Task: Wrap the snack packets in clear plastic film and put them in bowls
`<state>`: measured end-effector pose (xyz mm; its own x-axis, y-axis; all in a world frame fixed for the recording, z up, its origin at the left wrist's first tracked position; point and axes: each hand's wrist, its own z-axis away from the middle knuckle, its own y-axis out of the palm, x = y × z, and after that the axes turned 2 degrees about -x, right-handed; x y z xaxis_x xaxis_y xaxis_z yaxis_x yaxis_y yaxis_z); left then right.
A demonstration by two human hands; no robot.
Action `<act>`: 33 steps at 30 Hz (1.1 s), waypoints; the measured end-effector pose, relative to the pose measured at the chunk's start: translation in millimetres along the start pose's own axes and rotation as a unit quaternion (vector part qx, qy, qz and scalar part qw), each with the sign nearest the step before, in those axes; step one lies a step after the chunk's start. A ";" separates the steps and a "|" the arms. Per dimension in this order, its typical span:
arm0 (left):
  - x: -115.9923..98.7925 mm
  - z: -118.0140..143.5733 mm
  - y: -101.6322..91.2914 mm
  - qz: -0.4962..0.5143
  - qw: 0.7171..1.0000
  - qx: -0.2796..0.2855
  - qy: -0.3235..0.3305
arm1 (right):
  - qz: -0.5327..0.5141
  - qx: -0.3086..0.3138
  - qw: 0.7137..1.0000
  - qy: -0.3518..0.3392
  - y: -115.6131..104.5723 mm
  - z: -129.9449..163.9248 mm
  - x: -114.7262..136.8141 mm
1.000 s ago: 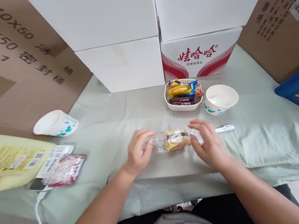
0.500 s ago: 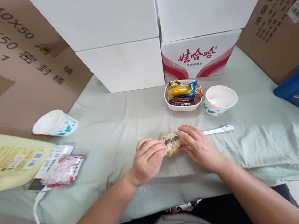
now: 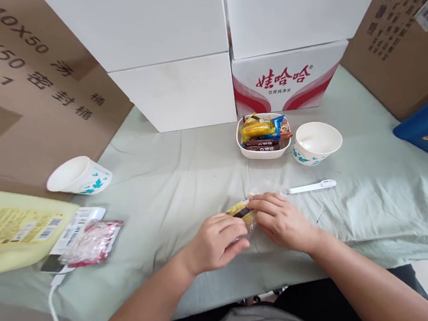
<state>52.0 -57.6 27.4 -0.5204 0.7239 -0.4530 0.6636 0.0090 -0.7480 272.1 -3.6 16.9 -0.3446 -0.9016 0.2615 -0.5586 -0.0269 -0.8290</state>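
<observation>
A small snack in a gold and clear wrapper [image 3: 240,212] lies on the pale green tablecloth [image 3: 167,186], mostly covered by my hands. My left hand [image 3: 216,243] pinches the wrapper's near left end. My right hand [image 3: 281,221] grips the wrapper from the right, fingers curled over it. Only the gold top and a dark band of the snack show between the fingers.
Behind the hands stand a white tray of wrapped snacks [image 3: 263,135], a paper bowl [image 3: 317,142] and a white pen-like tool [image 3: 311,187]. At left lie a tipped paper bowl [image 3: 79,175], a red-and-clear packet [image 3: 92,242] and a yellow jug [image 3: 9,230]. White and brown cartons line the back.
Both hands have closed in on the snack from its two ends. The snack has shifted toward me and to the left and is now mostly hidden.
</observation>
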 end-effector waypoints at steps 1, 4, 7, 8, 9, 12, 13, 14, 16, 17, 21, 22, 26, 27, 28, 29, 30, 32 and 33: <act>2.6 0.8 1.5 -0.008 0.999 -0.023 -0.022 | 0.003 0.003 1.000 0.005 0.1 -0.5 0.9; 9.6 2.5 7.4 -0.026 0.994 -0.063 -0.084 | 0.017 0.010 0.999 0.034 0.9 -1.3 2.6; 13.0 2.8 12.8 -0.031 0.993 -0.053 -0.097 | 0.008 0.013 0.999 0.051 1.0 -1.3 3.1; 13.2 2.8 13.9 -0.029 0.994 -0.047 -0.099 | 0.008 0.007 0.998 0.056 0.1 -1.5 3.5; 13.0 2.8 14.6 -0.026 0.993 -0.043 -0.104 | 0.011 -0.001 0.998 0.058 -1.3 -1.7 4.3; 11.1 2.5 15.2 -0.040 0.992 -0.031 -0.114 | 0.017 -0.001 0.999 0.040 -9.7 -3.2 10.9; 10.4 2.4 15.4 -0.053 0.992 -0.031 -0.108 | 0.014 0.018 0.999 0.027 -13.4 -3.6 14.6; 9.8 2.4 15.7 -0.066 0.992 -0.033 -0.100 | 0.011 0.044 0.999 0.016 -17.2 -3.6 18.8; 9.7 2.7 16.5 -0.085 0.991 -0.040 -0.091 | 0.016 0.103 0.995 0.004 -23.9 -2.1 27.5; 10.3 3.0 16.9 -0.092 0.990 -0.044 -0.093 | 0.023 0.130 0.991 0.002 -26.3 -0.5 31.4; 17.8 4.8 15.2 -0.111 0.984 -0.019 -0.140 | 0.039 0.218 0.975 -0.004 -25.5 8.1 39.2; 20.4 5.0 13.6 -0.102 0.982 -0.002 -0.156 | 0.043 0.241 0.969 -0.001 -23.1 9.6 39.2; 29.3 3.9 5.2 -0.033 0.978 0.004 -0.207 | 0.049 0.341 0.937 0.065 -14.6 8.0 35.5; 30.6 3.4 3.1 -0.015 0.975 -0.009 -0.220 | 0.042 0.353 0.930 0.089 -14.8 6.0 34.3; 31.4 3.0 1.2 0.006 0.972 -0.022 -0.234 | 0.034 0.358 0.926 0.113 -16.4 3.8 33.0; 31.9 2.6 -0.4 0.030 0.967 -0.031 -0.251 | 0.025 0.356 0.924 0.135 -19.2 1.7 31.6; 31.9 2.3 -1.5 0.056 0.961 -0.036 -0.268 | 0.019 0.346 0.925 0.155 -22.6 -0.1 29.9; 31.7 1.9 -1.8 0.107 0.947 -0.044 -0.299 | 0.005 0.306 0.933 0.188 -29.4 -2.0 25.1; 31.8 1.8 -0.7 0.127 0.940 -0.048 -0.313 | -0.005 0.270 0.941 0.205 -31.5 -2.0 22.1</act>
<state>34.0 -35.8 12.6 -0.5323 0.1643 -0.8304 0.8392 -0.0268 -0.5432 280.5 -21.8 49.8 -0.6657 -0.6607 0.3470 -0.1360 -0.3498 -0.9269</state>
